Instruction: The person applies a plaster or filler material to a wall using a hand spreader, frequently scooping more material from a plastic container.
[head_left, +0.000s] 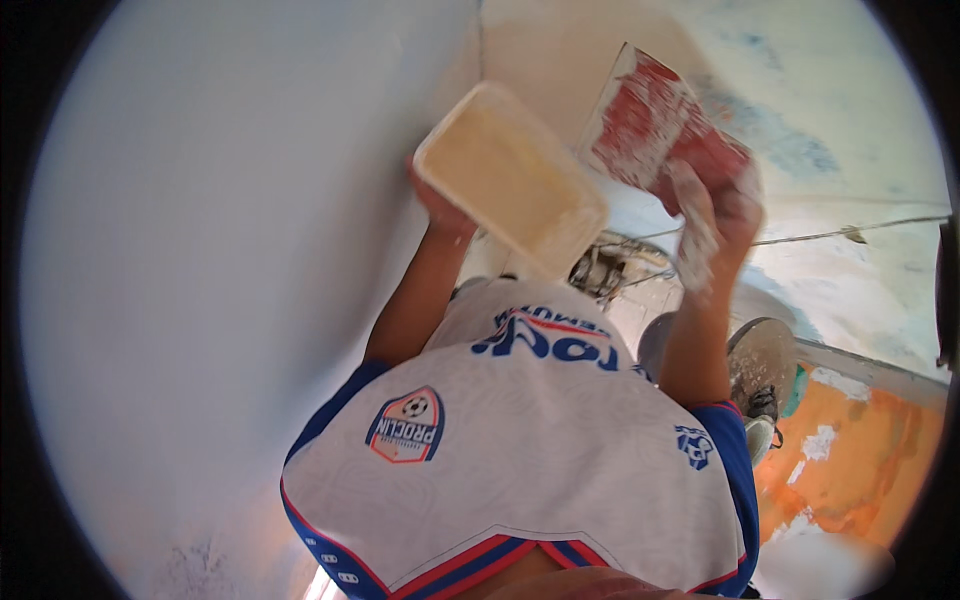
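My left hand [440,203] grips a rectangular cream-coloured plastic tub [512,172] from its left side and underneath. The tub is tilted, and smears and a pale coating show on it; I cannot tell how much it holds. My right hand [722,212] is closed around the near end of a red, flat putty spreader [645,115], whose face is streaked with white filler. White filler also cakes the thumb and wrist of this hand. Spreader and tub are apart, the spreader raised to the right of the tub.
A smooth pale wall [200,250] rises close on my left. To the right is a patchy white and blue-green plastered surface [800,130], crossed by a thin cable [860,229]. Below lie a dusty shoe [762,360], a dark metal object [600,270] and an orange patchy surface [860,470].
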